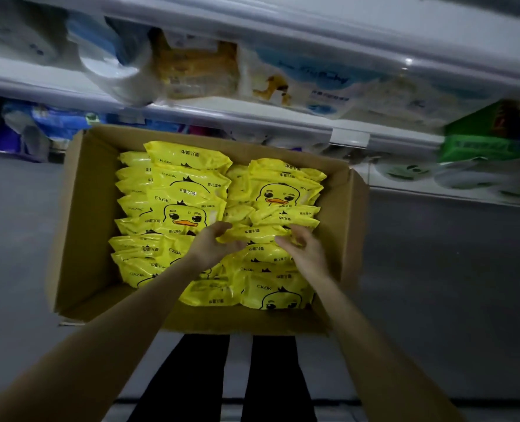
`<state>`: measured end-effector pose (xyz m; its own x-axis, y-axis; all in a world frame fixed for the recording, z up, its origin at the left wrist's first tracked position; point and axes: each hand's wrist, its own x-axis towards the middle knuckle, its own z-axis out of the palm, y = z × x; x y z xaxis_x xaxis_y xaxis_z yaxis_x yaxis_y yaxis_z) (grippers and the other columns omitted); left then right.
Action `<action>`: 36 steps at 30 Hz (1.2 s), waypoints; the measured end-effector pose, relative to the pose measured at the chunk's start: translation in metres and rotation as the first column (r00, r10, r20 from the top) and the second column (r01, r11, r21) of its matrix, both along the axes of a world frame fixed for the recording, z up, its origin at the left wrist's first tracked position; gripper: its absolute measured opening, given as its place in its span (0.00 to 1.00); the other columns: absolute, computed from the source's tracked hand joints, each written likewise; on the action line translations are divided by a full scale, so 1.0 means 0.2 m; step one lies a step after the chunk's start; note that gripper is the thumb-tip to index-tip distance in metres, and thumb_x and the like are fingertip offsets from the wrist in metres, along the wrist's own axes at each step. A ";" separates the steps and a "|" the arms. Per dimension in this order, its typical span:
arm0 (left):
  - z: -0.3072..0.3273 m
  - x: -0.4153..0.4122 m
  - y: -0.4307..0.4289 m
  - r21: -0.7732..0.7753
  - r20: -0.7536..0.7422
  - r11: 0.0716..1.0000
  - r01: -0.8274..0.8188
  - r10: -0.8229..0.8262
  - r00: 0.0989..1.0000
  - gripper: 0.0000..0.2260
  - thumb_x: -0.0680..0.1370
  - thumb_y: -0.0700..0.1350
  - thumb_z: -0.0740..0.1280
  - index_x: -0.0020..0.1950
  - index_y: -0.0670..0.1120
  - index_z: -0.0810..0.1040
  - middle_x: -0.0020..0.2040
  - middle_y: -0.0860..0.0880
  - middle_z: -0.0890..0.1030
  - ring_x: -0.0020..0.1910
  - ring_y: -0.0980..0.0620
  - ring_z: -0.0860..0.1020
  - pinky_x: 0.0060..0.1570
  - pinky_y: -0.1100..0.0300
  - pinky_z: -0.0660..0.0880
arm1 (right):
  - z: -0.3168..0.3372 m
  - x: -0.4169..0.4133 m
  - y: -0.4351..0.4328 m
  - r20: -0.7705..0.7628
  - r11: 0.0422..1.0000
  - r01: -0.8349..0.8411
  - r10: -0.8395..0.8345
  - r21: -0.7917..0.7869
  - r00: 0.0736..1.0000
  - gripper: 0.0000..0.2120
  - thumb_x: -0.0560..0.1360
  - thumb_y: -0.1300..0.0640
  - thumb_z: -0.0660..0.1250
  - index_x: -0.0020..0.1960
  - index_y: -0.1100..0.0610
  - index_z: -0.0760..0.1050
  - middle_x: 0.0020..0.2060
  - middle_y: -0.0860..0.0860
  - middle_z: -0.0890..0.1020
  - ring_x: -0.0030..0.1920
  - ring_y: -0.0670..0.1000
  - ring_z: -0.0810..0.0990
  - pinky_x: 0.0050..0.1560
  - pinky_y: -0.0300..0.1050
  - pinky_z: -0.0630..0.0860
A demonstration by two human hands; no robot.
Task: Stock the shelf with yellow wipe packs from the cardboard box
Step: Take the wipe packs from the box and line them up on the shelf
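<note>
Left hand (211, 243) and right hand (306, 251) are both down in the cardboard box (82, 208), fingers curled round the two ends of one yellow wipe pack (255, 234) that lies on top of the others, right of the box's middle. This looks like the pick-up step: the pack is gripped but not yet lifted clear. The next move likely calls for raising it past the box wall and carrying it up and forward to the shelf (222, 114), where a free slot must be found among the goods already there.

Count: one box on the floor (435, 269), two hands and one pack in hand. Well over a dozen yellow wipe packs (188, 181) overlap in rough columns, too layered for an exact count.
</note>
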<state>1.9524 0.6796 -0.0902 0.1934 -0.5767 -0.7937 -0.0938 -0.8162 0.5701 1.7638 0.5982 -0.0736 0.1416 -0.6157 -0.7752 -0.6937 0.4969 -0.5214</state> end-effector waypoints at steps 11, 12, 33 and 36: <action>-0.13 0.02 -0.02 0.077 0.095 0.987 0.143 -0.150 0.984 0.25 0.69 0.44 0.76 0.64 0.41 0.76 0.60 0.42 0.78 0.58 0.46 0.76 0.57 0.56 0.73 | -0.14 0.07 -0.03 -0.020 0.994 -0.072 0.074 0.077 0.997 0.33 0.69 0.54 0.75 0.70 0.54 0.68 0.70 0.53 0.68 0.70 0.54 0.65 0.62 0.43 0.65; -0.13 0.02 -0.02 0.066 0.105 0.989 0.136 -0.142 0.984 0.22 0.69 0.44 0.75 0.61 0.40 0.78 0.56 0.42 0.80 0.55 0.47 0.77 0.54 0.57 0.73 | -0.13 0.08 -0.03 -0.013 0.994 -0.063 0.064 0.084 0.998 0.32 0.69 0.54 0.75 0.70 0.55 0.68 0.70 0.53 0.69 0.70 0.54 0.66 0.62 0.43 0.65; -0.05 0.01 -0.53 -0.147 0.214 0.989 -0.001 0.033 0.976 0.28 0.70 0.51 0.74 0.66 0.46 0.69 0.60 0.47 0.76 0.58 0.47 0.75 0.57 0.52 0.74 | -0.01 -0.06 -0.14 0.126 0.975 0.222 -0.222 0.010 0.967 0.09 0.69 0.56 0.75 0.48 0.50 0.80 0.39 0.43 0.82 0.37 0.39 0.78 0.35 0.32 0.72; -0.07 0.00 -0.55 -0.126 0.289 0.990 0.069 -0.030 0.957 0.23 0.68 0.50 0.76 0.60 0.46 0.75 0.56 0.46 0.79 0.55 0.46 0.76 0.54 0.49 0.76 | 0.00 -0.09 -0.13 0.100 0.974 0.228 -0.226 -0.011 0.969 0.10 0.68 0.56 0.75 0.49 0.52 0.81 0.38 0.43 0.82 0.36 0.38 0.78 0.35 0.32 0.72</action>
